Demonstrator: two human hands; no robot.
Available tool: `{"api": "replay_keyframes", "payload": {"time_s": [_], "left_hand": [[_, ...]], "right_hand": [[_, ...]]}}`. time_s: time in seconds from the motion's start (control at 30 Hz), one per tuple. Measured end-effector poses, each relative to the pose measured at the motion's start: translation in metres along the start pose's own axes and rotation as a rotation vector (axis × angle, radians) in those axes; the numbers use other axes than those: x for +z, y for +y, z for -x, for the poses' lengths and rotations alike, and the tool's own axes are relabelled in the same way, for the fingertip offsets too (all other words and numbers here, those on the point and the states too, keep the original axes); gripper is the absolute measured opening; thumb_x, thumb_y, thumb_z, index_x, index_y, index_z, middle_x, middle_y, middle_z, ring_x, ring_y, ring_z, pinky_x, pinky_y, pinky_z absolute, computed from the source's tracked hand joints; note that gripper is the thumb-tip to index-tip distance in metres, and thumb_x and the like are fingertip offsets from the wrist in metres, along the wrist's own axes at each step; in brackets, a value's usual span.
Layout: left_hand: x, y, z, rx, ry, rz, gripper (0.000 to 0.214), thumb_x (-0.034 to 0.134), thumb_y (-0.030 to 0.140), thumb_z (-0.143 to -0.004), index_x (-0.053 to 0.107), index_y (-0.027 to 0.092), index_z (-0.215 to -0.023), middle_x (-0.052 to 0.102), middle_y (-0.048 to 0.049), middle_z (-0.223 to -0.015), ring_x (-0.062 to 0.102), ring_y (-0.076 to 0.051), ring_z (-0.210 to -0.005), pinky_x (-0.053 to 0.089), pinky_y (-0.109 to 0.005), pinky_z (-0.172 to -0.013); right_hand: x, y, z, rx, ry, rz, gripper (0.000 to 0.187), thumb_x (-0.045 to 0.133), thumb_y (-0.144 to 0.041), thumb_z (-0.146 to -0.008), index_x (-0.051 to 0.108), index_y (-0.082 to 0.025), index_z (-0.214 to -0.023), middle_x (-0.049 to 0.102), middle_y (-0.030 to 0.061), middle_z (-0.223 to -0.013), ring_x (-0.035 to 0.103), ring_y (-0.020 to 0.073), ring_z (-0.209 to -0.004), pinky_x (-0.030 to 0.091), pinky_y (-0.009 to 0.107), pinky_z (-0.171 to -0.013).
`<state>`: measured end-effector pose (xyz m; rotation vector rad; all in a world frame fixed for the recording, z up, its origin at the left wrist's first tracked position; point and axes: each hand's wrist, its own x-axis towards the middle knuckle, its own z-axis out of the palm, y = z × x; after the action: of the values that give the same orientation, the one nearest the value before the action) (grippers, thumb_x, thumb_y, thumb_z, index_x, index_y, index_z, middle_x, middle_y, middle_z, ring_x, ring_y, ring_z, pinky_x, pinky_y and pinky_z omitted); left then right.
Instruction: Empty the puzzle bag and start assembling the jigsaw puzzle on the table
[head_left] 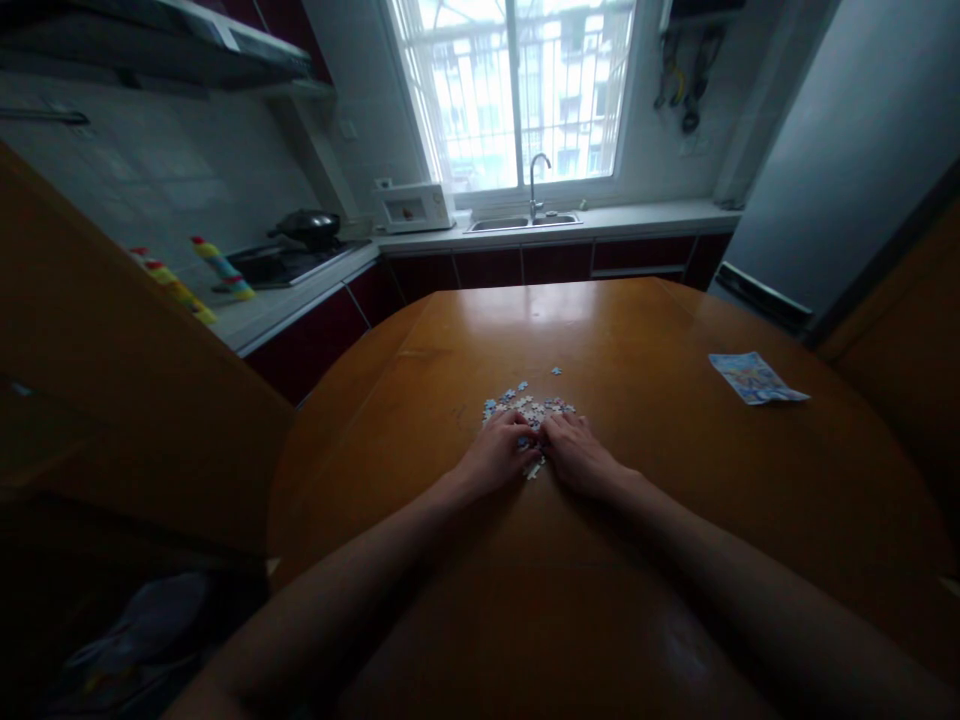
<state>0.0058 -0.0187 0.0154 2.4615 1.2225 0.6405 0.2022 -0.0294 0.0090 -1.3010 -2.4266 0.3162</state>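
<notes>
A small heap of jigsaw puzzle pieces [535, 410], pale and blue, lies on the brown wooden table [637, 340]. My left hand [499, 450] bends its fingers and thumb round pieces at the heap's left side. From the right, my right hand [577, 452] curls over more pieces, its fingertips close to those of the left. Both hands partly cover the heap, so the exact pieces in them are hidden. One loose blue piece [556, 371] lies beyond the heap, and a few pale pieces [533, 470] show between my wrists.
A crumpled printed sheet or packet [754, 378] lies at the table's right. Beyond the table are a counter with a sink [499, 225], a white microwave [414, 207] and a wok [311, 226] on the stove. The fridge [847, 150] stands at the right.
</notes>
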Motion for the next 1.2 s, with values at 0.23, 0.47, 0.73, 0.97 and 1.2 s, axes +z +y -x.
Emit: {"api": "replay_keyframes", "payload": {"time_s": [0.23, 0.47, 0.73, 0.97, 1.2], "left_hand": [[-0.007, 0.004, -0.004, -0.062, 0.125, 0.137, 0.017, 0.067, 0.030, -0.092, 0.073, 0.017, -0.083, 0.064, -0.0064, -0.090, 0.057, -0.019, -0.088, 0.044, -0.030, -0.081], [-0.019, 0.002, -0.012, -0.216, 0.059, 0.449, 0.033, 0.065, 0.047, -0.090, 0.071, 0.015, -0.086, 0.065, -0.0039, -0.080, 0.056, -0.016, -0.074, 0.042, -0.026, -0.069], [-0.017, 0.011, -0.006, -0.037, 0.089, 0.229, 0.015, 0.065, 0.023, -0.091, 0.072, 0.016, -0.081, 0.065, -0.0058, -0.090, 0.059, -0.019, -0.089, 0.044, -0.030, -0.083], [-0.020, 0.003, -0.004, -0.115, 0.040, 0.065, 0.014, 0.065, 0.025, -0.093, 0.076, 0.019, -0.101, 0.068, -0.0083, -0.101, 0.061, -0.022, -0.096, 0.047, -0.034, -0.088], [-0.023, 0.027, 0.014, -0.095, -0.210, -0.032, 0.014, 0.078, 0.025, -0.081, 0.069, 0.017, -0.089, 0.067, -0.0058, -0.092, 0.059, -0.020, -0.085, 0.043, -0.028, -0.072]], "right_hand": [[-0.002, 0.003, -0.001, -0.063, 0.216, -0.408, 0.011, 0.053, -0.011, -0.093, 0.058, -0.020, -0.092, 0.066, 0.0059, -0.092, 0.058, 0.0190, -0.083, 0.043, 0.030, -0.076], [-0.006, 0.002, -0.004, -0.006, 0.339, -0.794, 0.011, 0.064, -0.031, -0.090, 0.063, -0.020, -0.088, 0.067, 0.0021, -0.081, 0.060, 0.0172, -0.074, 0.047, 0.030, -0.070], [-0.003, 0.003, -0.004, -0.012, 0.369, -0.482, 0.010, 0.060, -0.018, -0.087, 0.063, -0.021, -0.078, 0.062, 0.0018, -0.075, 0.055, 0.0170, -0.070, 0.043, 0.030, -0.068], [-0.003, 0.025, -0.007, 0.056, 0.375, -0.364, 0.018, 0.056, -0.018, -0.092, 0.073, -0.021, -0.097, 0.073, 0.0092, -0.096, 0.063, 0.0230, -0.089, 0.047, 0.035, -0.082], [-0.004, 0.053, -0.011, 0.298, 0.569, -0.405, 0.023, 0.050, -0.013, -0.083, 0.073, -0.018, -0.083, 0.072, 0.0088, -0.089, 0.064, 0.0231, -0.085, 0.048, 0.036, -0.079]]}}
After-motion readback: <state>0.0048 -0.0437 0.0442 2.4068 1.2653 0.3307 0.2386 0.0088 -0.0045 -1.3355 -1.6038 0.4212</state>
